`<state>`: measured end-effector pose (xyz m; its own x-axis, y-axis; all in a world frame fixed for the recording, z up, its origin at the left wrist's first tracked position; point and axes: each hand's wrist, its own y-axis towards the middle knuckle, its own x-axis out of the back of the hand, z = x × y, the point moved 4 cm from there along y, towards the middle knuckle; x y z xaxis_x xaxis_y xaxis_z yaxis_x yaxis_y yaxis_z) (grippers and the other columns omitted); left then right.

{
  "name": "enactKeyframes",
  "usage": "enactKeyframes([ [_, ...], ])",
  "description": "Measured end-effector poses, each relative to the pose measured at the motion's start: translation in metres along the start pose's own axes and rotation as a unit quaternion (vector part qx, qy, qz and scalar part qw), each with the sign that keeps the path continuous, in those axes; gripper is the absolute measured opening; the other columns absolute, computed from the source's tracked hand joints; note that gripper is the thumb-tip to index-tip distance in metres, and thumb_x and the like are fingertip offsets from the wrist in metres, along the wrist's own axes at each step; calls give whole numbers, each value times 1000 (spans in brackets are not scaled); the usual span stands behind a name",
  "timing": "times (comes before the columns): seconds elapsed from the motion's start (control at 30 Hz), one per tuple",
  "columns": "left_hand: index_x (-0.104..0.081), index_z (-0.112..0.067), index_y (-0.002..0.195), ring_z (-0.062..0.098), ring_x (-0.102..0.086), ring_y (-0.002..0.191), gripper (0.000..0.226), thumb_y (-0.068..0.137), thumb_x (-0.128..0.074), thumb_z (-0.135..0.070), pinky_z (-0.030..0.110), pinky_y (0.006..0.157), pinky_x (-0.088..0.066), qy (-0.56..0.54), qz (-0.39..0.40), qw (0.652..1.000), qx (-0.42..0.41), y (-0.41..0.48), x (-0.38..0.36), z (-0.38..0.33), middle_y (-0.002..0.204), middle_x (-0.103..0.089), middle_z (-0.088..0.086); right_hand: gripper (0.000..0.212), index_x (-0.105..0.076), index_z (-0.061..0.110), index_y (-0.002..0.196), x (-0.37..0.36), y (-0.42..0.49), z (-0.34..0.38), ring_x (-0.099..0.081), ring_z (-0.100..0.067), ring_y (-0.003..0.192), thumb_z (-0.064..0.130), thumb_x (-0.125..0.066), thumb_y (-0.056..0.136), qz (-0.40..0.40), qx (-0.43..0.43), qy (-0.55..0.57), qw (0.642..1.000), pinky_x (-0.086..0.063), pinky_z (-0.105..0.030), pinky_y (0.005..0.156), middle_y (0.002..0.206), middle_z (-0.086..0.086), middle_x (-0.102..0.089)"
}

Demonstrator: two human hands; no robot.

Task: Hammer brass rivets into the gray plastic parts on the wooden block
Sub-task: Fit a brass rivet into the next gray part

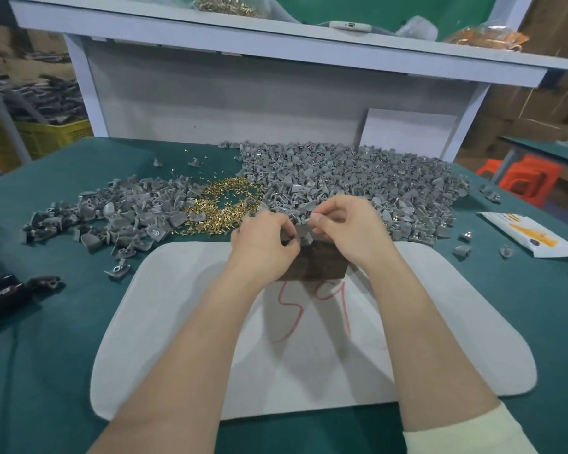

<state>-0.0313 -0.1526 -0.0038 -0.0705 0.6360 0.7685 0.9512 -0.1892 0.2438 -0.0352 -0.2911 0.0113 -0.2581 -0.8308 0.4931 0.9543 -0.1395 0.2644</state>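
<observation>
Both hands curled over the wooden block [312, 265]: L hand [264, 239] & R hand [348, 229] pinch one gray part [304, 236] w/ thumbs and fingertips, at the block's top. Rivet in there? Can't tell, fingers hide it. Brass rivets [225, 204] heaped just behind. White mat [177, 322] has red scrawl, approx "59". Packet [532, 235] at R: print unreadable.

views: I have just one, the head cam, so no overlap to report.
position: above and behind the left hand [264, 239] and right hand [346, 226].
facing: forward and down.
range: close, hands mid-frame; the wide lens bends the shelf [276, 44] beyond them.
</observation>
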Motion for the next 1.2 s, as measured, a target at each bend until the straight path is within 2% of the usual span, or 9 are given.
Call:
enactKeyframes([
  [0.1, -60, -27, 85, 28, -51, 110, 4, 87, -60, -23, 44, 95, -43, -3, -5, 1000, 3, 1, 0, 1, 107, -59, 2, 11, -68, 19, 75, -5, -2, 4, -65, -21, 82, 12, -69, 83, 19, 34, -55, 998, -51, -38, 85, 76, 1, -68],
  [0.23, -65, -23, 91, 29, -51, 110, 6, 88, -60, -25, 44, 95, -43, -9, -16, 1000, 6, 1, -1, 2, 107, -61, 3, 11, -71, 26, 73, -11, -3, 1, -59, -13, 77, 21, -71, 83, 36, 29, -123, 991, -43, -23, 71, 72, 5, -67],
  [0.47, -67, -21, 91, 29, -52, 108, 8, 88, -62, -25, 43, 95, -43, -20, -24, 1000, 4, 2, -1, 3, 104, -61, 3, 6, -74, 18, 82, -9, -4, 4, -61, -17, 83, 19, -68, 85, 52, 37, -165, 984, -46, -26, 78, 80, 3, -67],
  [0.6, -68, -19, 93, 30, -52, 108, 9, 87, -62, -23, 43, 94, -43, -21, -28, 999, 4, 2, -1, 3, 105, -61, 5, 11, -75, 14, 89, -10, -5, 9, -51, -10, 76, 19, -64, 88, 59, 74, -213, 972, -29, -18, 63, 75, 8, -59],
  [0.77, -69, -18, 95, 30, -52, 109, 11, 87, -62, -21, 42, 94, -44, -30, -28, 999, 3, 2, -2, 4, 107, -62, 6, 13, -74, 18, 90, -10, -6, 9, -52, -10, 78, 22, -63, 89, 52, 69, -235, 968, -32, -20, 66, 80, 5, -61],
  [0.9, -70, -18, 97, 31, -52, 109, 13, 87, -63, -22, 41, 94, -44, -29, -27, 999, 5, 2, -2, 3, 107, -62, 7, 11, -71, 24, 84, -12, -6, 12, -55, -13, 77, 24, -61, 88, 43, 47, -264, 962, -37, -21, 65, 81, 3, -64],
  [1.0, -70, -18, 96, 31, -51, 109, 12, 87, -63, -21, 41, 93, -44, -24, -25, 999, 5, 2, -1, 4, 107, -61, 7, 13, -65, 27, 78, -17, -5, 17, -62, -22, 88, 24, -59, 89, 57, 50, -307, 949, -51, -31, 78, 91, -3, -69],
  [1.07, -70, -18, 95, 31, -51, 109, 11, 87, -63, -20, 41, 93, -45, -25, -24, 999, 4, 1, -1, 4, 106, -60, 6, 15, -63, 29, 75, -17, -6, 19, -62, -23, 90, 24, -59, 89, 60, 50, -309, 948, -51, -33, 81, 91, -3, -69],
  [1.2, -69, -20, 91, 31, -52, 109, 8, 87, -62, -21, 40, 93, -45, -27, -27, 999, 1, 1, 0, 3, 105, -62, 5, 15, -74, 18, 88, -12, -7, 14, -61, -19, 90, 23, -60, 90, 66, 46, -256, 963, -48, -30, 80, 89, 0, -69],
])
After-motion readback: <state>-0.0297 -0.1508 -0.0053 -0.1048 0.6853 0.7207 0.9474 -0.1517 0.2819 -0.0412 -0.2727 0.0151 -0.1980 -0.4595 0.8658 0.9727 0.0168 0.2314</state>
